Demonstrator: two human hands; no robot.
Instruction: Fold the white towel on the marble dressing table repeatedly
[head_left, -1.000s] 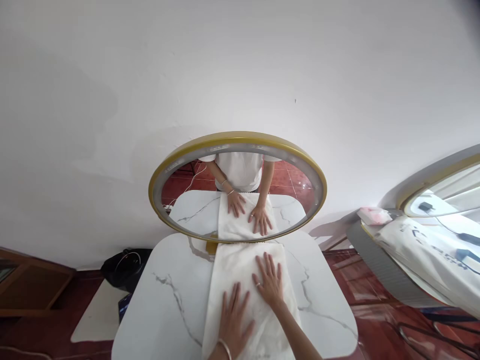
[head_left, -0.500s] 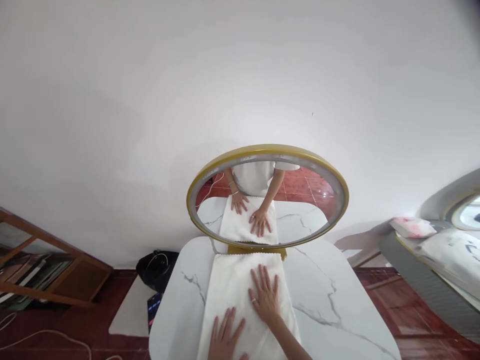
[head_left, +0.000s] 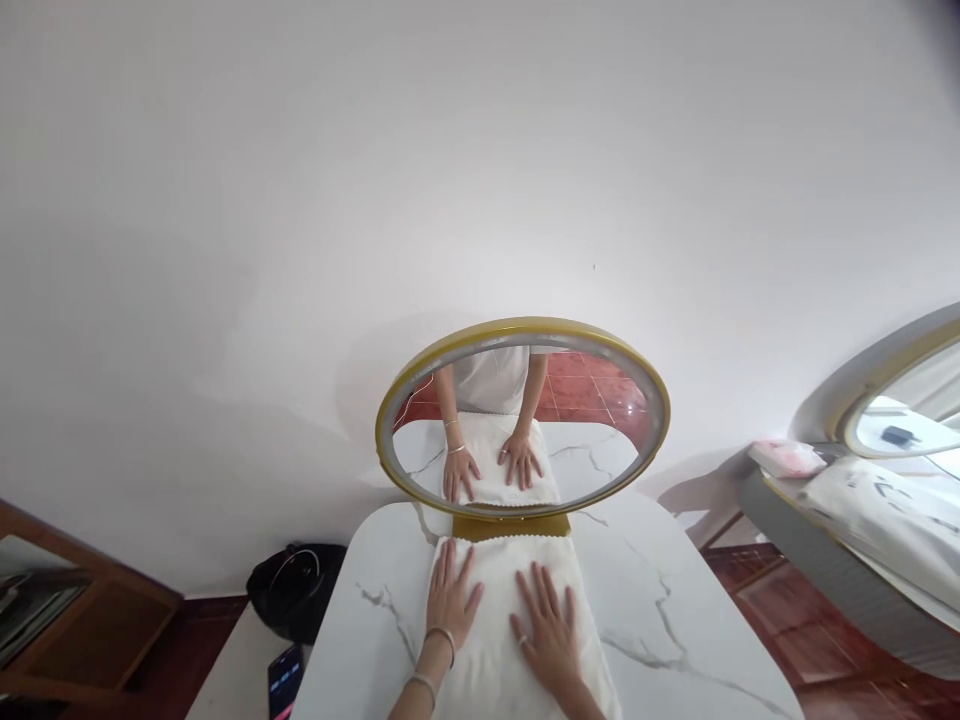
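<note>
A white cloth [head_left: 499, 640] with a scalloped edge lies spread on the white marbled table [head_left: 652, 580]. My left hand [head_left: 452, 600] rests flat on the cloth's far left part, fingers stretched out; two bands circle its wrist. On the right half of the cloth lies my right hand [head_left: 550, 625], palm down with fingers spread and a ring on one finger. Neither hand holds anything. Just beyond the cloth stands an oval mirror [head_left: 480, 390] in a gold frame, reflecting both hands and the cloth. The cloth's near end is cut off by the bottom of the view.
A white wall [head_left: 450, 160] rises behind the mirror. Left of the table are a black bag [head_left: 296, 590], a phone [head_left: 284, 680] and a wooden cabinet [head_left: 90, 630]. To the right, a second table holds a pink-and-white packet [head_left: 787, 459], a white printed bag [head_left: 885, 500] and another mirror [head_left: 911, 400].
My left hand has slid forward over the cloth to its far left part. My right hand stays on the right half, slightly farther right. The camera view has shifted a little.
</note>
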